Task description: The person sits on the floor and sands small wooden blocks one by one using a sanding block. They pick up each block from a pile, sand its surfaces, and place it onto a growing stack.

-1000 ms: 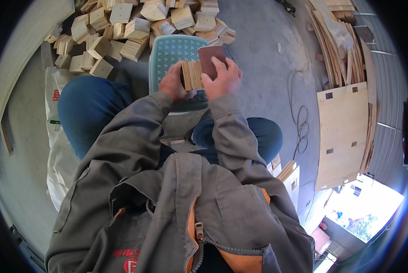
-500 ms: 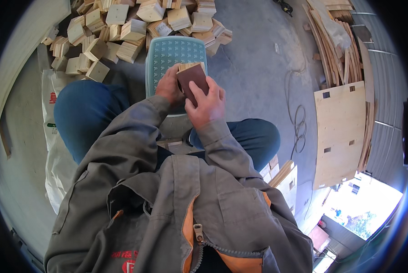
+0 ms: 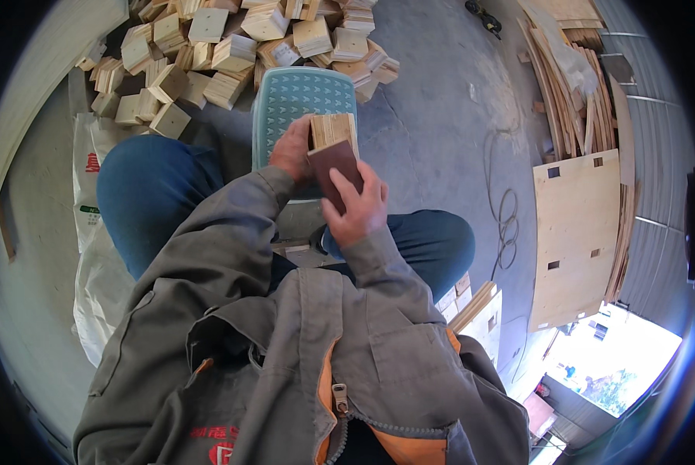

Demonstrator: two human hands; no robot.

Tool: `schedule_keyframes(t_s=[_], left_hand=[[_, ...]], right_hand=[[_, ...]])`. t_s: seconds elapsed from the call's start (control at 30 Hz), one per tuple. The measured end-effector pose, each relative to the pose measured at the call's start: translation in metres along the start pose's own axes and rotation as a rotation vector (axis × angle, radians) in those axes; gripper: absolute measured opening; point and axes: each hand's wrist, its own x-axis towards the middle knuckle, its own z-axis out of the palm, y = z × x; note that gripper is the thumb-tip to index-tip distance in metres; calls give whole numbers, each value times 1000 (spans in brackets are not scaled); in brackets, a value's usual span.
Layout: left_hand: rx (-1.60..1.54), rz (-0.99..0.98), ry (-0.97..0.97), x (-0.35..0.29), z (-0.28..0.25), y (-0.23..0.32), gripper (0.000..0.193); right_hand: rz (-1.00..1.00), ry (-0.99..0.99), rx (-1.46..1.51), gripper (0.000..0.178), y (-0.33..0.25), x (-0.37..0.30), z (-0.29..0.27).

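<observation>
My left hand (image 3: 291, 149) grips a plywood block (image 3: 332, 129) by its left side, the layered edges facing up, over a pale blue-green plastic stool (image 3: 285, 87) with a bumpy top. In my right hand (image 3: 362, 209) is a flat, reddish-brown sanding block (image 3: 335, 164) with a pale edge. Its fingers lie spread over the brown face, and the thumb is at the lower left side. The sanding block overlaps the near part of the plywood block, tilted a little. What lies beneath my left palm is hidden.
A heap of plywood blocks (image 3: 231, 54) lies beyond the stool. White sacking (image 3: 99, 232) is at the left by my knee. To the right are a coiled cable (image 3: 507, 221), a plywood sheet with square holes (image 3: 576, 240) and stacked boards (image 3: 568, 93).
My right hand has drawn the sanding block toward me and slightly right, uncovering more of the plywood block's layered face. My left hand keeps its hold.
</observation>
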Motion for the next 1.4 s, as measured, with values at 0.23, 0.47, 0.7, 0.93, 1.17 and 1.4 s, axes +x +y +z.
schedule_keyframes(t_s=[0.23, 0.47, 0.7, 0.93, 1.17, 1.4], left_hand=[[-17, 16, 36, -1, 3, -5, 95], [28, -28, -51, -1, -8, 10, 107], [2, -46, -59, -4, -14, 19, 105], [-16, -5, 8, -5, -6, 12, 103], [-23, -13, -23, -1, -7, 13, 101], [-30, -68, -87, -2, -19, 31, 104]], right_hand=[[-23, 50, -9, 57, 3, 9, 9], [209, 63, -75, 51, 20, 122, 30], [83, 75, -42, 55, 32, 63, 19], [28, 39, -1, 58, 23, -14, -3], [23, 111, -26, 54, 36, 52, 14], [308, 22, 74, 56, 79, 153, 17]])
